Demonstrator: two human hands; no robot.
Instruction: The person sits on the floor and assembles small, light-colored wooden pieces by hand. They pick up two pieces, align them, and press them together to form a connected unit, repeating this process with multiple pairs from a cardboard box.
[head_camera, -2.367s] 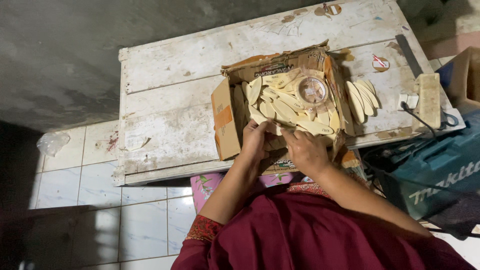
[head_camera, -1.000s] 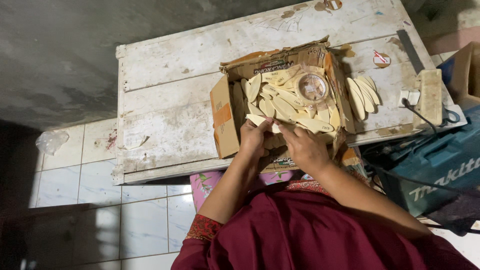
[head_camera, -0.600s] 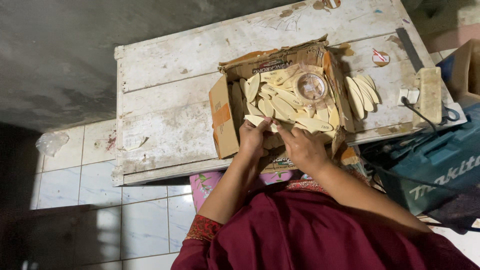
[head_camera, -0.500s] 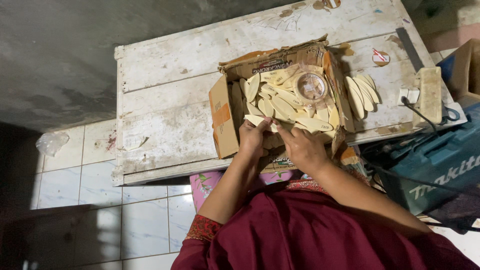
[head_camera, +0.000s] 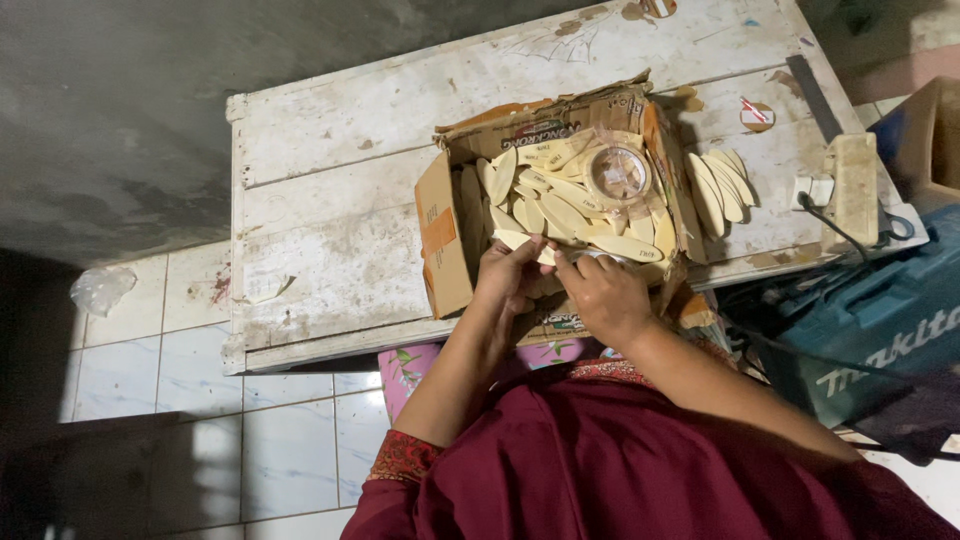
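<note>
wooden oval pieces (head_camera: 560, 200) fill the cardboard box (head_camera: 445, 235) just beyond my fingertips, heaped flat and overlapping so they stay contained by the box walls. going from the left: a crumpled bit of clear plastic (head_camera: 98, 288) lies on the tiled floor (head_camera: 150, 370), well apart from my hands. next comes the worn white table (head_camera: 330, 200), whose bare top carries the box right at its near edge, within easy reach of both hands.

my left hand (head_camera: 508, 280) sits at the box's near wall, fingers curled and pressed together around one pale oval piece (head_camera: 520, 240), which pokes out above the knuckles toward the heap. my right hand (head_camera: 603, 298) is touching the left, its fingertips meeting the same piece from the other side, so i judge the two hands are pinching it between them to steady it. i cannot tell how the right thumb lies, since it is hidden under the hand.

beyond the right fingers a roll of clear tape (head_camera: 617, 173) rests on top of the heap. further right, a small fan of ovals (head_camera: 720, 185) lies outside the box on the table, set apart from the rest. past it sits a pale block (head_camera: 857, 187) with a dark cable (head_camera: 835, 230), and a teal tool case (head_camera: 870, 340) stands beside my right arm.
</note>
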